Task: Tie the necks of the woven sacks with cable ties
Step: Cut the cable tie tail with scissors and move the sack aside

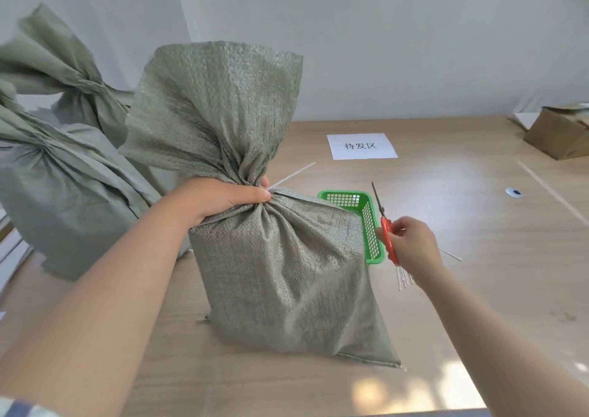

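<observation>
— What is around the sack (280, 267)?
— It stands upright on the bench (462, 225). Two tied sacks (63, 193) are on its left, and it half hides a green basket (366, 212) behind it.
— And the hands?
— The left hand (223, 198) grips its neck, and the cable tie (291, 176) points up to the right. The right hand (411, 241) holds scissors (387, 228) with the blades up.

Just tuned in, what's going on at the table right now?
A person is closing a woven sack that stands on the table. The left hand grips its gathered neck, where the white cable tie tail sticks out up and to the right. The right hand holds orange scissors, blades up, beside the green basket and apart from the tail, which looks untrimmed. Two other sacks stand at the left with necks cinched.
</observation>
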`<state>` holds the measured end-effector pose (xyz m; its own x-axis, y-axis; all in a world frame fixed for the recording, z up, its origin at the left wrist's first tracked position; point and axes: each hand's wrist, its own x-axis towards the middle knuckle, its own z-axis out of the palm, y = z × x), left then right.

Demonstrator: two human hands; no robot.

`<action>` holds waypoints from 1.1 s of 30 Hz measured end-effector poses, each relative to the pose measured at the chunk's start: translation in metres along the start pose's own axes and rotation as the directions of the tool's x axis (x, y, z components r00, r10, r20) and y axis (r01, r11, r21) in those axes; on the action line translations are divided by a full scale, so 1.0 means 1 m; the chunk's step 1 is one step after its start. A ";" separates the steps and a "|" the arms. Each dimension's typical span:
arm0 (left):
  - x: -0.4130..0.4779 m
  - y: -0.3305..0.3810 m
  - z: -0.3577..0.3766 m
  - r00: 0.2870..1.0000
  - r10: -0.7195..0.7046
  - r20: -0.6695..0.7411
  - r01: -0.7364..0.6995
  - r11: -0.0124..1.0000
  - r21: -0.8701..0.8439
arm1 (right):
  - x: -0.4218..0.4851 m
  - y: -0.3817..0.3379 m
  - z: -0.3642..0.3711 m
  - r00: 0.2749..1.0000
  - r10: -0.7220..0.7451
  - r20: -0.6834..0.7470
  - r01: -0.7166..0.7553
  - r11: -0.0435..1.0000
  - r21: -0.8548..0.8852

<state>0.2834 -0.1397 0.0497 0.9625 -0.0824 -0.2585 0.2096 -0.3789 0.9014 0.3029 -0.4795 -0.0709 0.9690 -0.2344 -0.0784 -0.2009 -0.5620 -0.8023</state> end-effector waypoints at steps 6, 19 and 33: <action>-0.003 0.008 0.002 0.966 -0.140 -0.216 0.145 0.989 0.006 | -0.031 -0.096 -0.027 0.979 -0.139 0.146 0.084 0.939 0.333; 0.017 0.020 0.008 0.934 -0.014 -0.357 0.022 1.000 0.019 | -0.091 -0.135 0.000 0.826 -0.132 0.549 -0.071 0.940 0.333; 0.014 0.034 0.020 0.937 0.124 -0.327 -0.110 0.992 0.061 | -0.088 -0.152 0.015 0.834 -0.090 0.544 -0.111 0.939 0.325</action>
<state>0.3006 -0.1718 0.0699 0.9841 0.1769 -0.0171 0.0917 -0.4228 0.9016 0.2499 -0.3617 0.0488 0.9048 0.2866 -0.3151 -0.2490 -0.2441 -0.9372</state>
